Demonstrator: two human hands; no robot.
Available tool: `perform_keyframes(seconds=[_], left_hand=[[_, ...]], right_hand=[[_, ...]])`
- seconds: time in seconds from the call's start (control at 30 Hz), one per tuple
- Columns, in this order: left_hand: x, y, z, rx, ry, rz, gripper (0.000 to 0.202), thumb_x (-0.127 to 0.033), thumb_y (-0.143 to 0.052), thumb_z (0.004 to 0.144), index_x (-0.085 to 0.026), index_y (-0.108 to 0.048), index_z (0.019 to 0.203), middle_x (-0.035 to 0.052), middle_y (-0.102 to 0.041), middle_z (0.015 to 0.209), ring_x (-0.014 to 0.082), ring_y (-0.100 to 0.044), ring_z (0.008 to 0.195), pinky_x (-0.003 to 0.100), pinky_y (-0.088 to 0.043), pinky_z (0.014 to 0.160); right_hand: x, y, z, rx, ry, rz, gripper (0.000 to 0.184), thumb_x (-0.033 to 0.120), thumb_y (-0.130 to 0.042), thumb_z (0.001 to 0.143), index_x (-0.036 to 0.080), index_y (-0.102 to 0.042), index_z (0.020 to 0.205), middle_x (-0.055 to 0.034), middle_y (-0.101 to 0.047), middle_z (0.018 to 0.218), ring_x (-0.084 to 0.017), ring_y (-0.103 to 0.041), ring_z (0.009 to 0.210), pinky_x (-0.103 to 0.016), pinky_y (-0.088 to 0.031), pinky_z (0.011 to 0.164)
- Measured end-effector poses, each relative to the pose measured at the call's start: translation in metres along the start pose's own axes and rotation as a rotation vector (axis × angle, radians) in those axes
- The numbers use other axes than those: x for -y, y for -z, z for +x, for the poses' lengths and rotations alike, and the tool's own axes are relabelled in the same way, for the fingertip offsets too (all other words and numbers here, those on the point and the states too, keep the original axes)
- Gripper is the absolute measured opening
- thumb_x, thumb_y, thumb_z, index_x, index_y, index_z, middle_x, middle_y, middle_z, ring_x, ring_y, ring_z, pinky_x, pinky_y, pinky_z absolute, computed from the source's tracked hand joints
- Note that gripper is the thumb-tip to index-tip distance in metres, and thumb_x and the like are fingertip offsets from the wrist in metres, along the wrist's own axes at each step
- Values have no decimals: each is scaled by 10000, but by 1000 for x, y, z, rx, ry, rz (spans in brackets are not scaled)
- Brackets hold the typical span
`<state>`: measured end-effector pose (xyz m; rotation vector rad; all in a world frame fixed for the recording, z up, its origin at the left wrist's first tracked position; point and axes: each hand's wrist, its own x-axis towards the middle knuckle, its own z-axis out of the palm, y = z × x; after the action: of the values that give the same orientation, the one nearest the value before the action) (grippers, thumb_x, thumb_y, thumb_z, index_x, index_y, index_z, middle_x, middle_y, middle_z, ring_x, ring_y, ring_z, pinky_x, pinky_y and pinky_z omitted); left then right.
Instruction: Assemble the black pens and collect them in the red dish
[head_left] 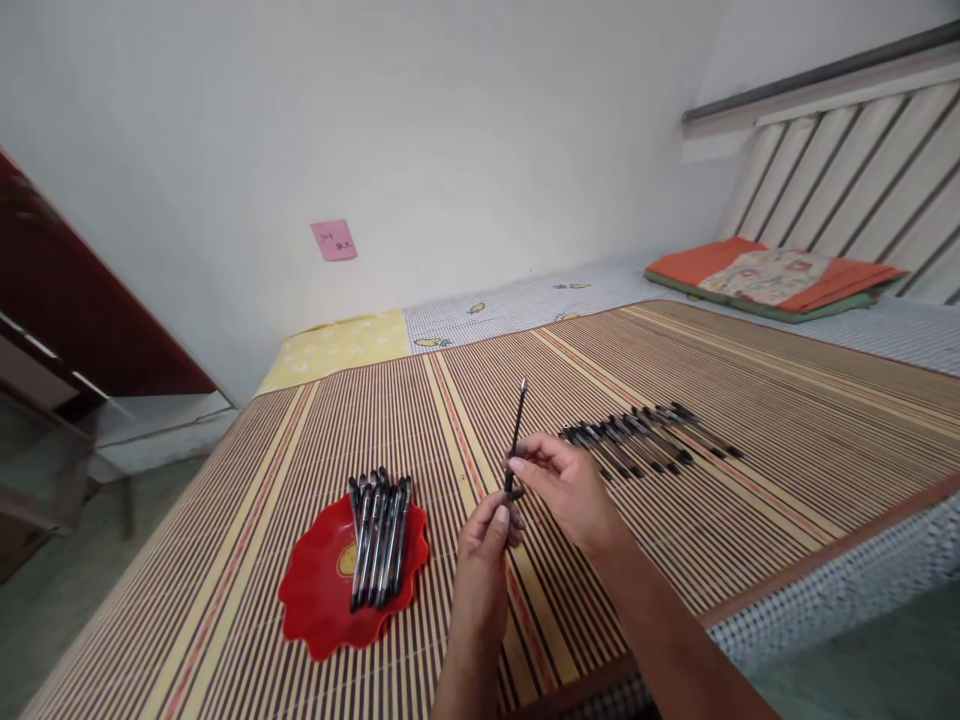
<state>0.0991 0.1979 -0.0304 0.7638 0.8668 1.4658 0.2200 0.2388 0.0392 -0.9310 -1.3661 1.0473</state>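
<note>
Over the front middle of the striped mat, both hands meet on one slim black pen (518, 420), which stands nearly upright with a shiny pale end at the top. My left hand (487, 540) is closed around its lower end. Just above, my right hand (566, 485) pinches it between thumb and fingers. The fingers hide part of the lower pen. To the left, a red scalloped plate (311, 590) bears a bundle of clear pens with black ends (379, 540). Right of my hands, a row of similar pens (637, 440) lies side by side on the mat.
The brown striped mat (247, 470) covers a bed against a white wall. A folded orange and floral cloth (780, 275) lies at the back right by the slatted headboard (862, 170). A pink note (334, 240) is stuck on the wall. The bed's front edge runs near my forearms.
</note>
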Motion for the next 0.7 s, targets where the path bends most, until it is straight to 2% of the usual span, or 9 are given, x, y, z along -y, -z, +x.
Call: perform_keyframes(seconds=[0.2,0.4,0.53,0.7], left_hand=[[-3,3,1,-41,-1,-14,348,-422,-804,761,-184,-782,1014,27,-636,783,141,-520,731,270,-424,747],[0,6,2,-68,1,-35,401,-438,-827,728,-186,-782,1035,51,-677,835,166,-562,780,288,-439,780],[-1,5,3,-101,27,-67,439,-446,-851,690,-176,-782,1029,44,-664,812,151,-535,732,276,-430,727],[0,7,4,-68,8,-67,411,-449,-839,707,-186,-789,1019,28,-634,761,127,-502,678,254,-411,675]], right_hand=[[-1,0,-3,90,8,-36,115,276,-644,833,184,-684,890,-9,-678,795,-157,-633,757,-276,-509,705],[-1,2,-5,165,33,-49,204,240,-610,856,186,-741,1002,-40,-733,900,-181,-678,856,-305,-539,791],[-2,5,-4,166,24,-44,249,231,-595,855,201,-757,1042,-58,-756,994,-198,-703,958,-330,-549,878],[-1,11,3,106,-10,18,245,304,-615,867,205,-767,1033,-72,-769,996,-209,-719,944,-362,-559,901]])
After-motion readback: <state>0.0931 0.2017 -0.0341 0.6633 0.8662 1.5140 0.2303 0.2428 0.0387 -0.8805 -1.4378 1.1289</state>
